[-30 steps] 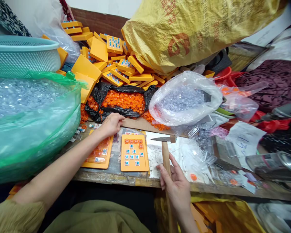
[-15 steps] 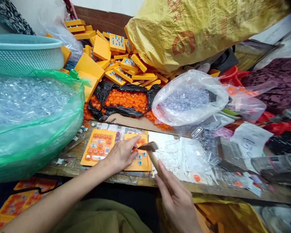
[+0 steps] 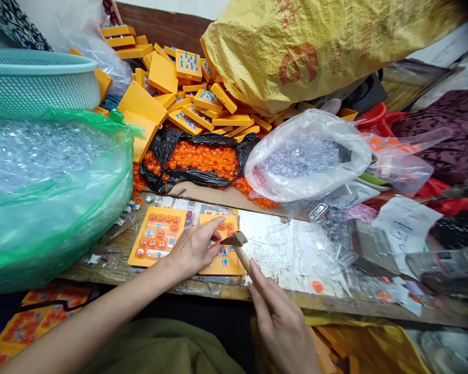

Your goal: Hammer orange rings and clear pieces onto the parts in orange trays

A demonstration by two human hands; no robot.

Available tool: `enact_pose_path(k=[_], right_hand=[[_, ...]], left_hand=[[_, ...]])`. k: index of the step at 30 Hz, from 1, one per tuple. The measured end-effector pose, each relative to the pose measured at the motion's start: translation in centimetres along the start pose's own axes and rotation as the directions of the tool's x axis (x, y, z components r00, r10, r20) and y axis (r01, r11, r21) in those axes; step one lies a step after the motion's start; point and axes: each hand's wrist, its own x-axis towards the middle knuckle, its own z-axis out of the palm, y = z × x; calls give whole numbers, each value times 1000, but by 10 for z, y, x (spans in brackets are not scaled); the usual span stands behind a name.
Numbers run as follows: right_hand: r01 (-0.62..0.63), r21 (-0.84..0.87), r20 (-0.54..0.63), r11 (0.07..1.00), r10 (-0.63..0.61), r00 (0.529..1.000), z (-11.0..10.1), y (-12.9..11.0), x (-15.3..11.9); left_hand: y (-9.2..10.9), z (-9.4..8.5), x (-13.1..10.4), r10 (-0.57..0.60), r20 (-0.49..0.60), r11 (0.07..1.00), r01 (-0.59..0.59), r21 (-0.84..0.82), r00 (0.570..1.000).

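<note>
A yellow panel (image 3: 232,265) with orange rings and blue pieces lies on the bench. Over its left part is my left hand (image 3: 197,244), index finger stretched out and thumb bent near it; anything between its fingertips is too small to make out. My right hand (image 3: 276,311) is closed around the wooden handle of a small hammer (image 3: 237,239), whose head is over the panel's right side, its thin end near my left fingertips. To the left, a second yellow panel (image 3: 135,257) holds several orange rings with clear caps, partly behind my left wrist.
A green bag of clear pieces (image 3: 42,208) fills the left. Behind are a black bag (image 3: 152,176) of orange rings, a white bag (image 3: 308,189) of clear parts and piled yellow cases (image 3: 161,75). White paper (image 3: 265,265) and a jar (image 3: 444,267) lie right.
The hammer head has shifted slightly left and down, with my right hand moving slightly left. My left hand has stayed nearly in place.
</note>
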Motion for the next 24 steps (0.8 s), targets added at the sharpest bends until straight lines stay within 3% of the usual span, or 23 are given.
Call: enact_pose_path(k=[4,7,9,12,15,18,24], right_hand=[[-263,244,7,933,270,963,7,6,-5],[-476,527,18,704,550,835,11,4,-3],[-516,646,40,563,650,759,11,0,1],[-502,747,68,435,702,709,9,-4,6],[-495,803,113,331,731,673,6,-3,7],[-487,821,127,298,737,664,5,0,5],[-488,795,102,361,713,694,8,-5,6]], left_hand=[[-1,-9,8,-9,-13,997,8,-79,1000],[-6,-22,36,-41,-83,994,49,96,996],[-12,-28,63,-60,-126,963,91,255,990],[-25,-28,101,-103,-162,936,151,317,981],[-35,-22,124,-111,-176,927,165,336,978],[-37,-20,127,-102,-150,933,147,329,984],[-33,-20,114,-88,-45,950,98,295,995]])
